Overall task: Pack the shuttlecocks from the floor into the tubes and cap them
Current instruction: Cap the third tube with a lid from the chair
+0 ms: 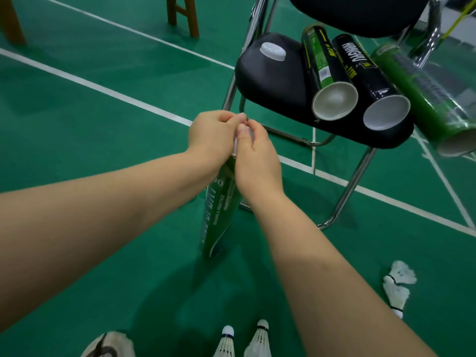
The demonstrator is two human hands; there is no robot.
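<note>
In the head view, mid-frame, both hands meet at the top of a tall green cardboard tube (219,215) standing on the green court floor. The left hand (213,135) and the right hand (255,155) have their fingers curled and pinch a small white piece (247,130) at the tube's mouth. Whether it is a cap or a shuttlecock's end is hidden by the fingers.

To seat it well, I judge it should be kept square to the mouth and pressed straight down while the tube stays upright.

Loose white feather shuttlecocks lie at lower right (396,287) and at the bottom edge (226,343), well below the hands. At upper right, a black padded chair (270,81) carries a white plastic cap (273,51) and open tubes, among them a black tube (360,65).
</note>
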